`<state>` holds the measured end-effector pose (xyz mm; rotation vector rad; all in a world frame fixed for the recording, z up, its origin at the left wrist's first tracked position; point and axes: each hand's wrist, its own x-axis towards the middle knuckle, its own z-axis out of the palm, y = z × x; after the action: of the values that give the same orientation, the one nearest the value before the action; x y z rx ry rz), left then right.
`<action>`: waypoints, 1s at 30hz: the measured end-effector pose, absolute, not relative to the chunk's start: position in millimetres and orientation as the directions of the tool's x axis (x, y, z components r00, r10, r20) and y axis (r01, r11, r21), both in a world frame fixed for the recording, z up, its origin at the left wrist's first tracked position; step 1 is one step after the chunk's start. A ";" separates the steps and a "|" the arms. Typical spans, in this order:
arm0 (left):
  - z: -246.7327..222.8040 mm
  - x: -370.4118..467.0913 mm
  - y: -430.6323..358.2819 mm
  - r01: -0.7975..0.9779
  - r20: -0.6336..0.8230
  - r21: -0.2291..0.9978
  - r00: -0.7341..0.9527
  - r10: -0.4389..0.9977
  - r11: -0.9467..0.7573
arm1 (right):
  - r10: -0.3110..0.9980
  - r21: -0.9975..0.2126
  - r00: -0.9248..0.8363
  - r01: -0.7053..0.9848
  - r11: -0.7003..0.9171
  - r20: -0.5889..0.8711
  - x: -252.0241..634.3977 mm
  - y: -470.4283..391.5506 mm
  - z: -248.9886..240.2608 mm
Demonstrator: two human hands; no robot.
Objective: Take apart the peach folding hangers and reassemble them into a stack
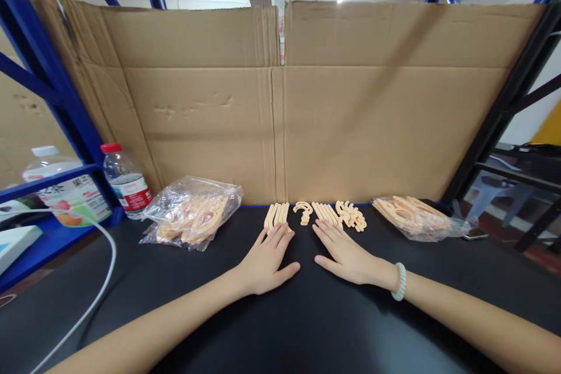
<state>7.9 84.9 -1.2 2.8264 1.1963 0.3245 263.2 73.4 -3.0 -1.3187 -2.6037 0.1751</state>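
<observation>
Partly hidden bottle: a white-capped bottle (76,201) stands behind a blue rail (48,179) that crosses its label.
White device: the white device (17,245) is cut off by the picture's left side, so its kind is unclear.
Cable: a white cable (113,263) loops over the black table (272,327) and leaves the view at the bottom.
Red-capped bottle: the red-capped bottle (128,184) is upright, its base partly behind the left bag (190,213).
Left bag: clear crinkled plastic blurs the outlines of the pale pieces inside.
Left strips: the left strips (277,213) lie side by side, lower ends covered by fingers.
Left hand: the left hand (265,263) is open, palm down, fingertips over those ends, gripping nothing.
Curved pieces: the curved pieces (303,210) lie between the two sets of strips.
Right strips: the right strips (325,213) are slanted, lower ends partly hidden.
Right hand: the right hand (348,257) is flat and open, closed on nothing, fingertips at these strips; a pale bracelet (400,281) circles the wrist.
Scalloped pieces: the scalloped pieces (350,216) overlap, too tangled to count.
Right bag: the right bag (412,216) holds more pieces under glare.
</observation>
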 end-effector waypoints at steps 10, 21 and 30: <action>2.0 5.6 80.9 0.721 0.197 0.143 0.651 0.733 -0.678 | 0.783 -0.116 -0.573 0.784 0.609 0.244 265.0 73.1 3.2; -1.6 -1.8 63.1 0.750 0.361 0.051 0.601 0.713 -0.659 | 0.844 0.060 -0.445 0.891 0.449 0.298 342.8 101.3 -16.2; 1.9 -9.8 44.4 0.710 0.376 0.077 0.629 0.680 -0.700 | 0.631 -0.324 -0.196 0.724 0.609 0.750 324.2 78.6 15.1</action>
<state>-9.8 44.4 1.9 2.9056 1.2426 0.6174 324.2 78.6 15.1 -1.0819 -1.9016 -0.1247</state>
